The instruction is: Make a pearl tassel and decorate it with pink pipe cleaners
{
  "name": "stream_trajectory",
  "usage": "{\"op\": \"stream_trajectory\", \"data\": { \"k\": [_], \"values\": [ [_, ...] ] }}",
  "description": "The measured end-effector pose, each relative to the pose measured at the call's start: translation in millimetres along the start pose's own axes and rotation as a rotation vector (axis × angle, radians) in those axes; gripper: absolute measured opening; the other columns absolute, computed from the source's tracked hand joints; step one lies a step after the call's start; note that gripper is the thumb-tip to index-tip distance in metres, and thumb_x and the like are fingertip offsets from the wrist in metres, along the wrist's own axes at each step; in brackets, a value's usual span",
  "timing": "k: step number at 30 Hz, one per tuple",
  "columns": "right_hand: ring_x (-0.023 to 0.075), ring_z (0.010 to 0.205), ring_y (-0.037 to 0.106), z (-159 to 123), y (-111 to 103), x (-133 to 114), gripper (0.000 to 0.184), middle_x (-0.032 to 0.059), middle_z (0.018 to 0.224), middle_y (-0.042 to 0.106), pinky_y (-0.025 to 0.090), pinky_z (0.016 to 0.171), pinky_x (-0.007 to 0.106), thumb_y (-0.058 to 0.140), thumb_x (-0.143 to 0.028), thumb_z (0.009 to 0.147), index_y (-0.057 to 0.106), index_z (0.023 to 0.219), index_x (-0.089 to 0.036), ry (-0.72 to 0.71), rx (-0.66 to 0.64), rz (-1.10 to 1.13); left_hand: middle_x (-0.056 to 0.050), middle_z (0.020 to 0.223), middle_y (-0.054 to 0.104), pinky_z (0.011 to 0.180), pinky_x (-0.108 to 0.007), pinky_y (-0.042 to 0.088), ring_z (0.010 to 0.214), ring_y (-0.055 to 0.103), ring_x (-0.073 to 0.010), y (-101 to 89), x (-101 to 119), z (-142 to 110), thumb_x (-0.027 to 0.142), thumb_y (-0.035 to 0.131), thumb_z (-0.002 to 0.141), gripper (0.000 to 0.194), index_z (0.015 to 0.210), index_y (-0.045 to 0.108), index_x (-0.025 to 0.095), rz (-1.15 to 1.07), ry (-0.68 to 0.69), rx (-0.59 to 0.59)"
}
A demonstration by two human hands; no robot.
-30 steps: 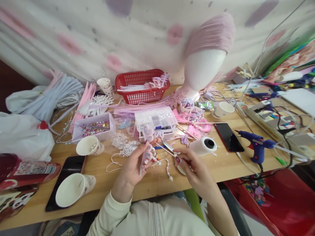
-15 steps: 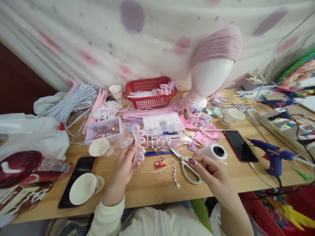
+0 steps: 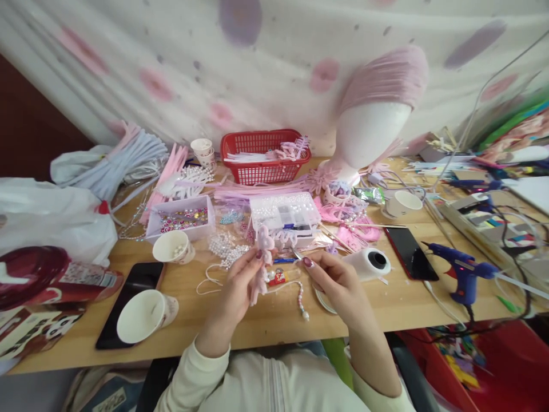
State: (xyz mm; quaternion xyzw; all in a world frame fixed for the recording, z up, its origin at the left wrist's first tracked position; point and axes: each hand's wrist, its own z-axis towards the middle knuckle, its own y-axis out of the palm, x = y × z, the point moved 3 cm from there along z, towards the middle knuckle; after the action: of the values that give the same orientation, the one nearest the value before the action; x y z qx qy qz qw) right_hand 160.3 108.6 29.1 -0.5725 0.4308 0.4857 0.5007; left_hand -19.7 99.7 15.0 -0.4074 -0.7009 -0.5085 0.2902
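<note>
My left hand (image 3: 240, 280) is closed on a pale pink and lilac chenille-stem ornament (image 3: 265, 243), held upright above the table. Thumb and fingertips of my right hand (image 3: 337, 283) are pinched together just right of it; anything between them is too small to make out. Under that hand lie scissors (image 3: 325, 301), largely hidden, with part of a handle loop showing. A beaded string (image 3: 301, 294) ending in a large pearl lies between the hands, by a small red packet (image 3: 278, 277). Behind them is a clear compartment box (image 3: 283, 212) of white pearls.
A white thread spool (image 3: 364, 263), a phone (image 3: 412, 254) and a blue glue gun (image 3: 465, 274) are at right. Left are paper cups (image 3: 148, 317), another phone (image 3: 128, 303) and a lilac bead box (image 3: 180, 220). A red basket (image 3: 266, 163) and foam head (image 3: 364, 131) stand behind.
The ornament was turned to show its scalloped loops half a second ago and is now edge-on. Both hands have come closer together, my right hand moving left over the scissors. The view has shifted.
</note>
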Motion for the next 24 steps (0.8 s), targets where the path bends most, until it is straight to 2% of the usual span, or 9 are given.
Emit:
{"op": "stream_trajectory", "data": {
  "k": [5, 7, 11, 14, 16, 18, 21, 24],
  "values": [
    [0.0105, 0.051, 0.034, -1.4, 3.4, -2.6, 0.035, -0.0029, 0.060, 0.053, 0.026, 0.046, 0.024, 0.070, -0.054, 0.087, 0.072, 0.081, -0.019, 0.019, -0.035, 0.015, -0.002, 0.065, 0.065, 0.046, -0.021, 0.041, 0.052, 0.055, -0.0108, 13.1, -19.7, 3.5, 0.048, 0.092, 0.061, 0.041, 0.080, 0.079, 0.015, -0.006, -0.163, -0.172],
    [0.0096, 0.049, 0.030, -1.9, 1.9, -2.9, 0.037, -0.0044, 0.059, 0.049, 0.022, 0.044, 0.024, 0.071, -0.056, 0.087, 0.069, 0.081, -0.019, 0.030, -0.027, 0.039, -0.004, 0.064, 0.067, 0.048, -0.021, 0.043, 0.055, 0.059, -0.0124, 15.2, -21.4, 4.8, 0.048, 0.095, 0.058, 0.042, 0.076, 0.078, 0.013, -0.013, -0.208, -0.204],
    [0.0089, 0.046, 0.023, -2.4, -5.9, -0.1, 0.043, -0.0086, 0.054, 0.035, 0.016, 0.042, 0.024, 0.071, -0.062, 0.087, 0.061, 0.077, -0.021, 0.070, 0.007, 0.084, -0.004, 0.065, 0.070, 0.054, -0.018, 0.046, 0.059, 0.061, -0.0108, 8.7, -15.5, 7.9, 0.048, 0.096, 0.057, 0.042, 0.073, 0.078, 0.014, -0.063, -0.224, -0.159],
    [0.0090, 0.046, 0.029, -1.2, -9.6, 6.5, 0.049, -0.0086, 0.054, 0.038, 0.022, 0.044, 0.024, 0.070, -0.068, 0.085, 0.057, 0.077, -0.021, 0.084, 0.011, 0.123, -0.001, 0.063, 0.068, 0.055, -0.018, 0.047, 0.058, 0.060, -0.0096, 0.7, -7.7, 9.9, 0.048, 0.097, 0.053, 0.042, 0.071, 0.077, 0.016, -0.101, -0.205, -0.111],
    [0.0095, 0.048, 0.034, 0.5, -6.8, 12.2, 0.052, -0.0077, 0.054, 0.043, 0.029, 0.049, 0.024, 0.068, -0.071, 0.086, 0.056, 0.077, -0.021, 0.080, -0.039, 0.148, 0.000, 0.061, 0.067, 0.053, -0.017, 0.046, 0.056, 0.058, -0.0093, -2.8, -3.5, 11.0, 0.047, 0.098, 0.051, 0.042, 0.069, 0.076, 0.016, -0.106, -0.183, -0.098],
    [0.0100, 0.050, 0.038, 2.5, 1.9, 17.2, 0.052, -0.0076, 0.055, 0.045, 0.034, 0.053, 0.025, 0.066, -0.072, 0.087, 0.056, 0.084, -0.021, 0.086, -0.151, 0.188, -0.001, 0.061, 0.066, 0.052, -0.018, 0.046, 0.055, 0.057, -0.0095, -3.7, -2.2, 11.7, 0.047, 0.099, 0.051, 0.042, 0.068, 0.076, 0.015, -0.087, -0.169, -0.098],
    [0.0106, 0.054, 0.043, 6.1, 19.9, 20.7, 0.053, -0.0063, 0.065, 0.050, 0.035, 0.055, 0.025, 0.066, -0.073, 0.087, 0.056, 0.098, -0.022, 0.124, -0.325, 0.243, -0.001, 0.058, 0.065, 0.053, -0.017, 0.046, 0.054, 0.057, -0.0095, -2.1, -6.2, 13.0, 0.048, 0.100, 0.051, 0.045, 0.069, 0.078, 0.013, -0.065, -0.171, -0.083],
    [0.0116, 0.062, 0.042, 12.1, 31.2, 19.7, 0.058, -0.0044, 0.072, 0.049, 0.033, 0.059, 0.025, 0.068, -0.076, 0.083, 0.057, 0.098, -0.021, 0.081, -0.352, 0.227, -0.001, 0.058, 0.064, 0.051, -0.017, 0.044, 0.054, 0.057, -0.0099, 1.2, -12.6, 16.2, 0.051, 0.100, 0.051, 0.048, 0.071, 0.079, 0.013, -0.094, -0.183, -0.088]
  ]
}}
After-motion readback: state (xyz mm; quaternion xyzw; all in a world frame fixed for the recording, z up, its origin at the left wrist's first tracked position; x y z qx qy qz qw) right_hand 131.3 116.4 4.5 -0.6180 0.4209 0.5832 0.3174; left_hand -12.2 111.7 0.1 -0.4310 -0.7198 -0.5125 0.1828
